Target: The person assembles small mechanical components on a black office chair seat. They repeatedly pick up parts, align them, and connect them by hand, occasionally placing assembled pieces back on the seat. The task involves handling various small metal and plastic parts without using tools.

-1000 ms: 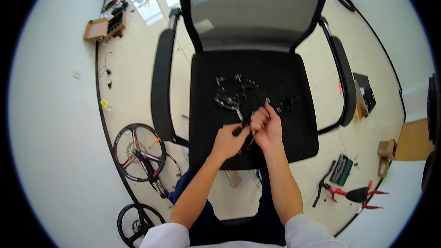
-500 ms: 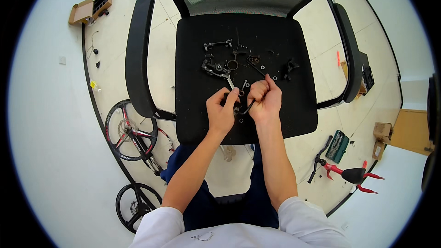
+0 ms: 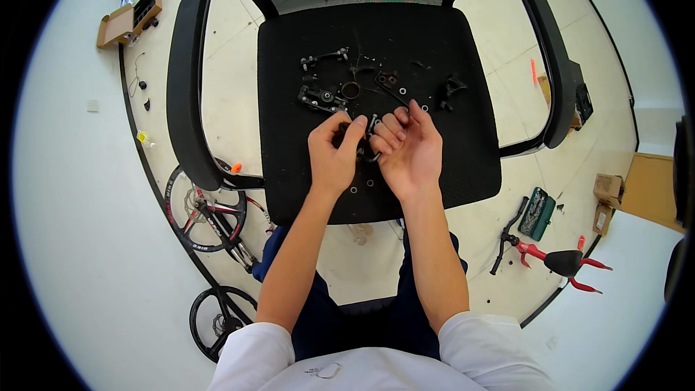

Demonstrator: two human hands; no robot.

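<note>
My left hand (image 3: 334, 153) is closed in a pinch on a small dark metal part (image 3: 360, 150), mostly hidden by the fingers. Facing it, my right hand (image 3: 410, 150) has its fingers curled round a black hex key (image 3: 374, 157), whose bent end shows by the dark part. Both hands are over the black chair seat (image 3: 463, 156). Just beyond the left hand lies a black brake caliper (image 3: 322, 98), with a metal ring (image 3: 351, 90) beside it. Another thin black rod (image 3: 393, 90) lies beyond my right fingertips.
A dark linkage (image 3: 324, 59), a black three-armed part (image 3: 452, 90) and several small washers (image 3: 403, 91) lie on the seat. Armrests (image 3: 190, 87) flank it. Spoked wheels (image 3: 206, 210) are on the floor at left; a green case (image 3: 536, 213) and red bike frame (image 3: 536, 252) at right.
The view has shifted, so the chair appears higher and farther left. My right hand has turned, showing more of its palm and curled fingers. The left hand now covers the silver piece by the caliper.
</note>
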